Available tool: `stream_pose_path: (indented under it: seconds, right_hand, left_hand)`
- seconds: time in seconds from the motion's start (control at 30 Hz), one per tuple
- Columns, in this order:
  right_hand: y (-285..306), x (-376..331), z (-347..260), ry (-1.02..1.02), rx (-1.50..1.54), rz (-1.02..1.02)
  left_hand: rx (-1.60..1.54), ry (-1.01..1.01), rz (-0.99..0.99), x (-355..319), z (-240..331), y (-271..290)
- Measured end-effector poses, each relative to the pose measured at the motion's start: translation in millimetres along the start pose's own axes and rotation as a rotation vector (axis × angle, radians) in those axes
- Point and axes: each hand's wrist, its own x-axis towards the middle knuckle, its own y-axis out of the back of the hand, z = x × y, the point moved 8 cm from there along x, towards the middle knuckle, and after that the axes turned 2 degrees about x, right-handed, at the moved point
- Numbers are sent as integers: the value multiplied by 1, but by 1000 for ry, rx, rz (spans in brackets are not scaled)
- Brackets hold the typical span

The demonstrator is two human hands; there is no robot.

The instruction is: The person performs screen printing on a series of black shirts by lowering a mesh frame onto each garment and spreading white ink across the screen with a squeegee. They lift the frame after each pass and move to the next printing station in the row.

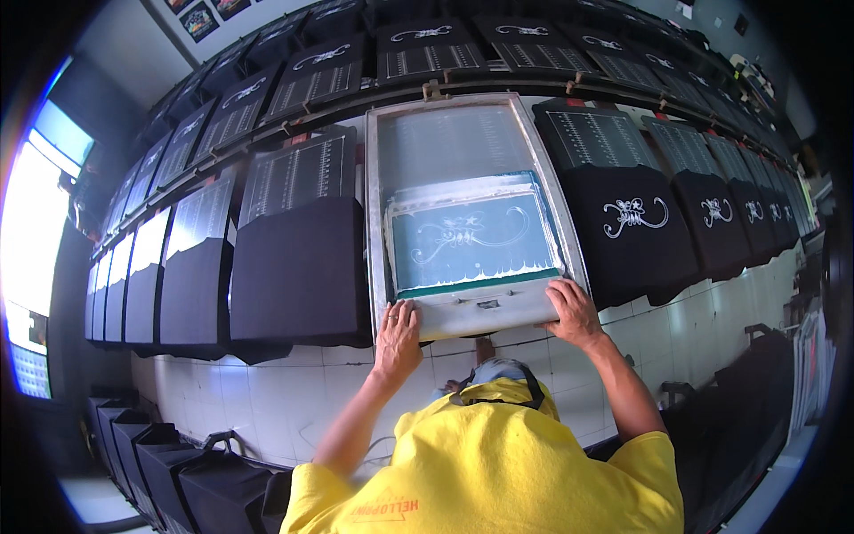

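A large screen-printing frame (558, 200) lies in front of me, its long sides running away from me. Its blue-green mesh (463, 236) shows a scroll and star design, with white ink along the edges of the stencil area. My left hand (398, 343) grips the near left corner, fingers hooked over the rim. At the near right corner my right hand (574, 311) holds the rim the same way, thumb side hidden in part. What lies under the frame is mostly covered by it. A metal clamp (432, 91) touches its far edge.
Left of the frame, plain black fabric (298, 271) covers a board; further boards follow. On the right, black fabric (633, 227) carries a white printed design, with more beyond. A rail (338, 111) runs behind. Black-covered boards (222, 485) stand behind me, above tiled floor (294, 383).
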Motion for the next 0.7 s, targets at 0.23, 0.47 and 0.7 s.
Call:
stream_pose_path:
  seconds: [0.23, 0.47, 0.7]
  right_hand:
    - [-4, -13, -7, -37, 5, 19]
    - [19, -10, 60, -358, 200, 390]
    - [-44, -28, 161, -799, 433, 409]
  left_hand:
    - [76, 38, -160, -14, -1, -17]
    - [-313, 368, 168, -21, -68, 16]
    - [-356, 599, 157, -26, -132, -29]
